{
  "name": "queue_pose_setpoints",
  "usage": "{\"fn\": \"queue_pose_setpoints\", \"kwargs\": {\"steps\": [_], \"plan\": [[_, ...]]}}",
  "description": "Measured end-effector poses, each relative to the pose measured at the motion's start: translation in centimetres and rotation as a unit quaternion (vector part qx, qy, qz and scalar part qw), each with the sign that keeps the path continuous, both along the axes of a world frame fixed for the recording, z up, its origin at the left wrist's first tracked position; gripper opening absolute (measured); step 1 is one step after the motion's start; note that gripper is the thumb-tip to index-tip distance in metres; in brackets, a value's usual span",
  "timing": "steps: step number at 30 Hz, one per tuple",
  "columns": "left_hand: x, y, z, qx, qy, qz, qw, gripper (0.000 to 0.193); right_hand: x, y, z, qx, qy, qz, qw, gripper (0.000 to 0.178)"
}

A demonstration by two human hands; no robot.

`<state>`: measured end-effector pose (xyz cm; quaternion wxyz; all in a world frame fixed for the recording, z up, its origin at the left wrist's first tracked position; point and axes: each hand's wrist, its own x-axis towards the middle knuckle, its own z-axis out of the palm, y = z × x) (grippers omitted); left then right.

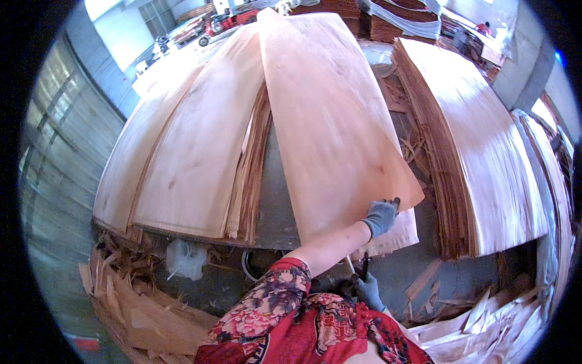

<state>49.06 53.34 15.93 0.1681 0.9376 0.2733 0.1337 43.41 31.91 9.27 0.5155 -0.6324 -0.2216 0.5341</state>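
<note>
A long, pale wood veneer sheet (330, 115) lies lengthwise before me, its near right corner curled up and showing an orange-brown tint. My left hand (382, 217), in a grey-blue glove with dark fingertips, reaches across to the right and is closed on the near edge of this sheet by the raised corner. Another pale layer (403, 230) shows beneath it. Lower down, close to my body, my gloved right hand (370, 291) is closed around a dark, slim tool (365, 265); its kind cannot be made out. My red floral clothing partly hides that hand.
Veneer stacks stand left (200, 139) and right (485, 139) on a dark table (276, 206). Veneer scraps (163, 321) lie below at left, with more offcuts (479, 321) at right. A clear plastic bag (186, 259) hangs at the table's front. A red vehicle (227, 24) stands far back.
</note>
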Motion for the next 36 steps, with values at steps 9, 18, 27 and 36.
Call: {"fn": "queue_pose_setpoints", "kwargs": {"steps": [9, 18, 27, 36], "plan": [[-9.6, 5.4, 8.3, -0.160, -0.396, -0.069, 0.901, 0.015, 0.8, 5.0, 10.5, 0.036, -0.438, 0.017, 0.898, 0.050], [-26.0, 6.0, 5.0, -0.274, -0.471, 0.323, 0.774, 0.049, 6.3, 4.8, 16.2, 0.005, 0.062, -0.048, 0.997, 0.018], [-16.1, 0.9, -1.0, -0.286, -0.517, 0.357, 0.724, 0.025, 23.7, -2.7, 16.8, 0.126, 0.433, -0.067, 0.890, 0.014], [6.5, -12.3, -4.2, -0.737, 0.048, 0.102, 0.667, 0.075, 45.9, -13.0, 18.1, 0.235, 0.600, -0.115, 0.756, 0.018]]}}
